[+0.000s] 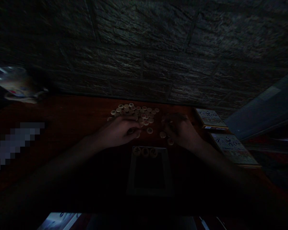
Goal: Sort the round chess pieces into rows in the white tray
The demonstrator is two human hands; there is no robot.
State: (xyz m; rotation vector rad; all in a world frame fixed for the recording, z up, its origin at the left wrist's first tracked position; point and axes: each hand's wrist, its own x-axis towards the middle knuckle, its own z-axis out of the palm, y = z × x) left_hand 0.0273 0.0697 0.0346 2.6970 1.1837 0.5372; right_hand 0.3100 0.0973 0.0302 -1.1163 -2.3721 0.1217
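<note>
Round wooden Chinese chess pieces (144,115) lie heaped on the table beyond my hands. My left hand (124,129) is curled at the near edge of the heap, its thumb and fingers pinched on a piece (138,134). Across from it, my right hand (181,129) has its fingers curled downward; shadow hides what they may hold. Two pieces (162,134) rest close to its fingertips. One marked piece (149,130) sits between the hands. Nearer me, three pieces (145,152) stand in a row along the far edge of a pale-bordered rectangle (169,172).
A rough stone wall (144,64) closes off the table's (81,108) far side. Two flat boxes, one farther (211,117) and one nearer (232,148), lie on the right. At left stands a clear cup (15,81) with a straw. The light is very dim.
</note>
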